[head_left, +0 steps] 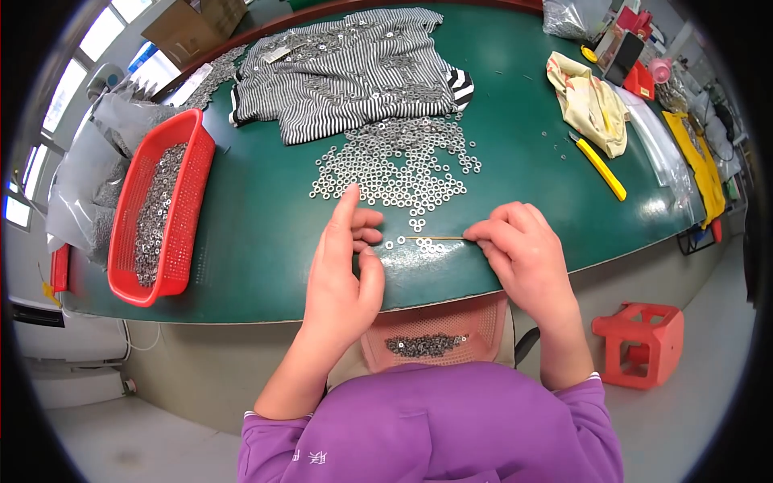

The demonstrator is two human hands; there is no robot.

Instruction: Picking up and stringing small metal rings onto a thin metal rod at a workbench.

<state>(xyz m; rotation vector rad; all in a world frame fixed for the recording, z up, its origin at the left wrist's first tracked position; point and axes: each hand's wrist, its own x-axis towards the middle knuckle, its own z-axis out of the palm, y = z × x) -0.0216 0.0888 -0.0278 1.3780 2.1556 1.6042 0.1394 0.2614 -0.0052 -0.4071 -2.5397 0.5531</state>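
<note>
Many small silvery metal rings (398, 165) lie loose on the green tabletop in front of me. My right hand (519, 245) pinches one end of a thin brownish stick (443, 237), which points left, low over a few rings near the table's front edge. Left of those rings, my left hand (346, 266) is held with its fingers apart and nothing in it. Below the table edge, a pink perforated basket (491, 326) rests at my lap with a heap of small dark metal parts (427, 346) in it.
A striped cloth (298, 92) with more metal parts lies at the back. A red basket (201, 153) of metal parts stands left, beside clear bags (76, 201). To the right are a yellow cutter knife (600, 169), a cream cloth (588, 101) and a red stool (640, 342) on the floor.
</note>
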